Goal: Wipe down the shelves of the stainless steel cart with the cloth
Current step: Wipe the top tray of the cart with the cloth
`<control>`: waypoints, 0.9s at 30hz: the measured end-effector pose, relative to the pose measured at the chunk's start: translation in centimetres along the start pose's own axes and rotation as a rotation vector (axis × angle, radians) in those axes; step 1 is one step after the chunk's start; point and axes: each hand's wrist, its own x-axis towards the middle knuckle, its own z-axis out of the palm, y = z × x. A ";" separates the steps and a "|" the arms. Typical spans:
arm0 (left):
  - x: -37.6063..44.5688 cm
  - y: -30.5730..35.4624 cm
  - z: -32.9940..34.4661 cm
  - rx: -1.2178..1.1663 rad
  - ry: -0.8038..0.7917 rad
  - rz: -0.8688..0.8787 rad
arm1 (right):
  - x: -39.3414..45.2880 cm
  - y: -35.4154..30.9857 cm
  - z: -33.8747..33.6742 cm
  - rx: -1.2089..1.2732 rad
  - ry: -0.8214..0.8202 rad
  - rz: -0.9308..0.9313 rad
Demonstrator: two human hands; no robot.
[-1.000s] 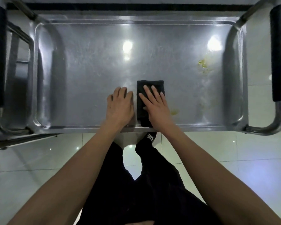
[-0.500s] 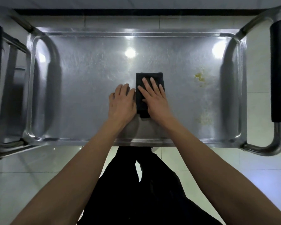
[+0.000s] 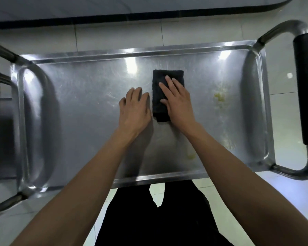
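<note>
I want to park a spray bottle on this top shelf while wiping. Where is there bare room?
The widest bare patch lies between the left hand and the shelf's left rim. The middle is crowded by both hands and the cloth. Right of the right hand, yellowish residue dirties the surface.

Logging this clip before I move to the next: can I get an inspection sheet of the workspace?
Surface: top shelf of steel cart, yellowish smears on its right part.
Job's things: folded black cloth lying mid-shelf.
Clutter: nothing seen.
Grippers: right hand flat on the cloth; left hand flat on bare shelf beside it.
Cables: nothing seen.
Surroundings: pale tiled floor, black-gripped handle at right.
</note>
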 end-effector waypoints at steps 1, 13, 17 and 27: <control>0.5 0.1 0.0 0.005 -0.003 0.000 | 0.8 0.2 -0.1 -0.006 -0.001 0.001; 5.2 1.7 -0.9 0.018 -0.024 -0.089 | 8.7 0.9 -1.1 -0.053 -0.142 -0.024; 5.2 2.1 -0.3 0.032 -0.044 -0.102 | 8.5 1.3 -0.7 -0.089 -0.123 -0.021; 7.0 6.2 -0.1 0.062 -0.074 -0.040 | 7.5 7.6 -2.4 -0.051 -0.086 0.067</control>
